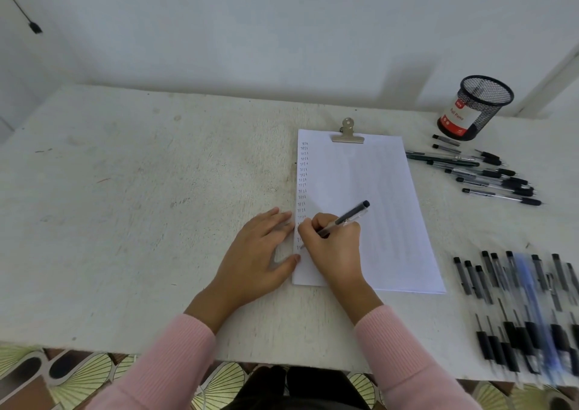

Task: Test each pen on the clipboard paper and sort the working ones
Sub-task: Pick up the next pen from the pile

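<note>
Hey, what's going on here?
A person is testing pens. Their right hand grips a clear black-ended pen and writes near the bottom of a column of small marks down the left margin of the white clipboard paper. The left hand rests flat at the paper's left edge. One group of pens lies beside a black mesh cup; a larger batch lies at the near right.

Cannot see the tip of the pen (352, 213), buried under the curled fingers of the right hand (333, 243). Cannot read the column of handwritten marks (302, 174): too small, lowest entries covered by that hand. Cannot count the near group of pens (517, 300): smeared by blur, cut by the right edge. Can read only part of the label (454, 118) on the mesh pen cup (484, 102).
</note>
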